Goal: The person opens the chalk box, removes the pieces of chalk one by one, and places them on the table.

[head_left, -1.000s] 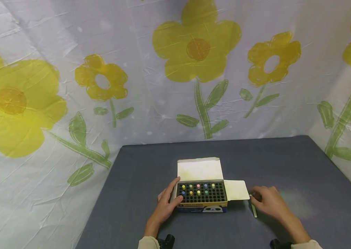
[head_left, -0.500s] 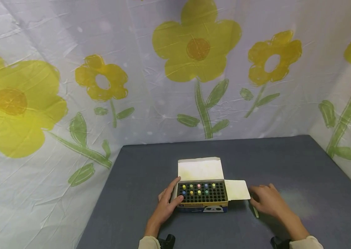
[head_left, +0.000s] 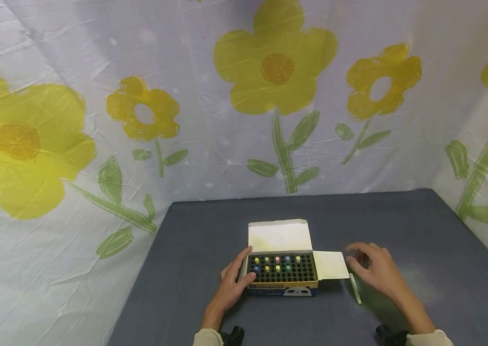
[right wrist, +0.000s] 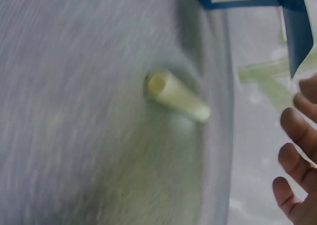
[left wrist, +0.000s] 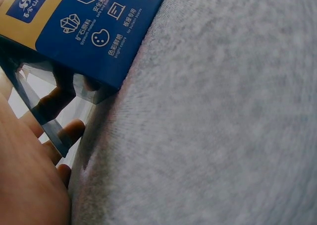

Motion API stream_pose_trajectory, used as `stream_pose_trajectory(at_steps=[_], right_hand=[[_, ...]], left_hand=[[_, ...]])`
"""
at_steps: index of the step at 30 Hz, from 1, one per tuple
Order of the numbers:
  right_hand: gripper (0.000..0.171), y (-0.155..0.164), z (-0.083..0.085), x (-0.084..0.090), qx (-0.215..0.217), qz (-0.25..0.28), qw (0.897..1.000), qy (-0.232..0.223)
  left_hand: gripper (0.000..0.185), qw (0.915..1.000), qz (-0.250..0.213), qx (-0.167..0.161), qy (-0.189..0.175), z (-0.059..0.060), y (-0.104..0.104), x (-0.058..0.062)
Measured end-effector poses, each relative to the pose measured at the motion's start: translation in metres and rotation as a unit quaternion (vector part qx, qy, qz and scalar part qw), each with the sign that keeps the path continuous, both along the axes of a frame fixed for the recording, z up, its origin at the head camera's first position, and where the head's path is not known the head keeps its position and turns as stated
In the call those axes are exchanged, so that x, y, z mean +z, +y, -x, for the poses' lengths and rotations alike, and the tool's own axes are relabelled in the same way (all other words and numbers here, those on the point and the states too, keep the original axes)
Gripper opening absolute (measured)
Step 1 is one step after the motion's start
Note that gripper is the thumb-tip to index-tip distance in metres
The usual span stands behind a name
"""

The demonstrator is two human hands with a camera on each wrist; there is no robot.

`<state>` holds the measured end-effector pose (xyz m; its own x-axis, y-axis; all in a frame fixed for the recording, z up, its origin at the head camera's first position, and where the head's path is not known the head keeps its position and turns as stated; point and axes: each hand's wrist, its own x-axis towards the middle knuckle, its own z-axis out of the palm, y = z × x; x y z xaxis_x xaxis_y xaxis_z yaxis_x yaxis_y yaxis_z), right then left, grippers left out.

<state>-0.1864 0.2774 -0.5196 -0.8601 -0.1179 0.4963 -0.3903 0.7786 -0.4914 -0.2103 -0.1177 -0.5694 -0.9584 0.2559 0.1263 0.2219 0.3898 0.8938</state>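
An open chalk box (head_left: 281,276) sits on the grey table (head_left: 421,230), its black insert holding several coloured chalk sticks (head_left: 276,261). My left hand (head_left: 234,282) holds the box's left end, thumb on the insert's rim; the left wrist view shows the blue and yellow box side (left wrist: 91,29) and my fingers (left wrist: 59,136) against it. My right hand (head_left: 375,271) hovers with relaxed fingers just right of the box's side flap (head_left: 331,265), holding nothing. A pale green chalk stick (head_left: 355,288) lies on the table beside that hand, and the chalk stick (right wrist: 176,95) appears blurred in the right wrist view.
A white cloth with yellow flowers (head_left: 276,67) hangs behind and on both sides of the table. The box lid (head_left: 279,235) stands open toward the back. Bare grey table surface stretches right of the right hand.
My right hand has lifted off the pale green chalk stick and moved up and away, leaving it lying on the table. The left hand and box have stayed put.
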Motion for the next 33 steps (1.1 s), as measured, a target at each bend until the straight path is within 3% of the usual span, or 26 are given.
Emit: stream_pose_trajectory(at_steps=[8,14,20,33], right_hand=[[0.026,-0.026,-0.003,0.006,0.046,0.1,0.994,0.024],[0.03,-0.046,0.0,0.007,0.079,0.119,0.989,0.029],[0.032,-0.067,0.006,0.009,0.105,0.113,0.988,0.016],[0.031,-0.092,0.013,0.007,0.078,0.025,0.996,0.044]], left_hand=[[0.061,1.0,0.002,0.001,-0.006,0.0,0.0,0.001],[0.061,1.0,-0.002,-0.002,-0.01,0.0,0.0,0.0],[0.061,0.9999,-0.007,-0.002,-0.012,0.001,0.0,0.0],[0.061,0.9997,-0.013,-0.016,-0.009,0.0,-0.001,0.002]])
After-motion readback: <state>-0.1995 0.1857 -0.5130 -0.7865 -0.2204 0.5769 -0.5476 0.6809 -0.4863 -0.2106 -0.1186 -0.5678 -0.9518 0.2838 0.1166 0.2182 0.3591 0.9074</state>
